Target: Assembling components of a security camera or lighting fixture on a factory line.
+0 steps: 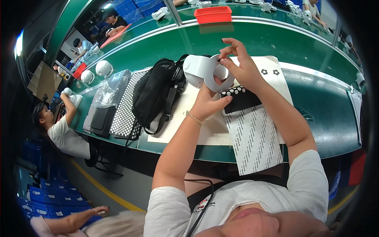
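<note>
My left hand (208,102) grips a white rounded plastic housing (194,71) from below, holding it above the bench. The housing has a ring-shaped opening on its right side. At the ring's upper edge my right hand (241,65) pinches with thumb and forefinger, and a small dark piece shows at the fingertips; its kind is too small to tell. Beneath my hands lies a black sheet (241,103) with a row of white round spots. Next to it a printed white backing sheet (256,138) hangs over the bench's front edge.
A black mesh bag (154,93) lies left of my hands, beside dotted sheets (128,106) and a clear plastic bag (108,91). Two white round housings (104,68) stand farther left. A red tray (213,14) is across the green bench (327,118). Co-workers sit around.
</note>
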Demonstrator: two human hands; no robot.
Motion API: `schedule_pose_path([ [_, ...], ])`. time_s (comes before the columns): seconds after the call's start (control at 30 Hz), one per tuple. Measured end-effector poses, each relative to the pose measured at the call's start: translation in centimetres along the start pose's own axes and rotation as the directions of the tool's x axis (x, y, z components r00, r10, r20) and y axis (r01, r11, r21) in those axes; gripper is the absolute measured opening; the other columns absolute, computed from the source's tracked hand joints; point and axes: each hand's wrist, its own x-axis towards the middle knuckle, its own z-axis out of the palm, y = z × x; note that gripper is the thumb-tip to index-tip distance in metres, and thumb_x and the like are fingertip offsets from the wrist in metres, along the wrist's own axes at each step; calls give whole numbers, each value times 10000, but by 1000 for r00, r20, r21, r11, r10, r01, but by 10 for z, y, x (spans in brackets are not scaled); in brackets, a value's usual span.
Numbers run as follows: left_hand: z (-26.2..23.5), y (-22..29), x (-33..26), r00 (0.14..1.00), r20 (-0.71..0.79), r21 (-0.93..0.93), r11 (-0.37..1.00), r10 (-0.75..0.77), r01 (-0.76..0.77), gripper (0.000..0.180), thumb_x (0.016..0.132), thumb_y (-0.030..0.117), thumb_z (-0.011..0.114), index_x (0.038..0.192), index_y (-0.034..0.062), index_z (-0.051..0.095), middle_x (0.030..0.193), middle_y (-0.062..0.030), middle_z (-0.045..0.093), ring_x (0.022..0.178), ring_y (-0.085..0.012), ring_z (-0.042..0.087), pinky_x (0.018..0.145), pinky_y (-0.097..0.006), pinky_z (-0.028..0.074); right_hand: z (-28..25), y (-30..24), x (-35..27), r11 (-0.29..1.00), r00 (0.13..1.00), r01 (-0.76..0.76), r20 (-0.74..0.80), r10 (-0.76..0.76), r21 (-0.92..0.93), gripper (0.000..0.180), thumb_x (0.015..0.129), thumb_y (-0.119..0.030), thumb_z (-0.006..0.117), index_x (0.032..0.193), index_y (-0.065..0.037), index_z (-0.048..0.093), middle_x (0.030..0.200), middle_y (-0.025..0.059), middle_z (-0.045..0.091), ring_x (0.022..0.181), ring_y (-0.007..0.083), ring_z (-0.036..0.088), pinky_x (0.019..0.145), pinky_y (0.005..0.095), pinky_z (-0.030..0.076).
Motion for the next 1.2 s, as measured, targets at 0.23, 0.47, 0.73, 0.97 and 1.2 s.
schedule_pose_path([
  [0.23,0,0,0,1000,-1,-5,1000,-12,12,504,671,17,665,1031,89,320,1092,-74,432,1082,-223,489,972,-352,316,-3,-2,-2,932,987,158,20,-160,-327,400,815,-56,513,1192,-102,386,890,27,604,960,182,535,927,371,283],
  [0.47,-6,-5,-1,999,-36,10,1000,-11,12,489,667,2,650,1015,109,324,1143,-61,377,1194,-196,353,972,-339,296,4,-5,-11,734,943,320,130,-306,-599,408,761,-31,524,1143,-147,437,1021,25,595,981,189,543,949,398,238],
  [0.73,-9,-12,4,999,-53,-66,998,7,-10,726,671,6,641,1262,52,222,1258,-89,328,1212,-201,317,1001,-353,268,13,-6,-15,952,991,91,124,-57,-291,171,771,-178,586,925,-107,565,1319,101,371,1283,312,224,1008,417,174],
  [0.97,-14,-17,4,1000,2,31,999,16,-17,709,706,-39,610,1282,75,211,1224,-59,370,1128,-169,421,884,-291,412,23,-3,-19,953,977,65,214,0,-294,141,794,-224,572,818,-86,586,1350,111,326,1301,316,172,1018,424,151],
  [1.2,-11,-15,4,1000,11,94,995,21,-22,676,711,-42,593,1266,78,225,1190,-58,403,1112,-164,428,874,-297,415,22,-7,-22,894,971,176,223,-89,-412,116,777,-153,556,860,-88,603,1353,107,326,1282,298,229,1014,412,156],
])
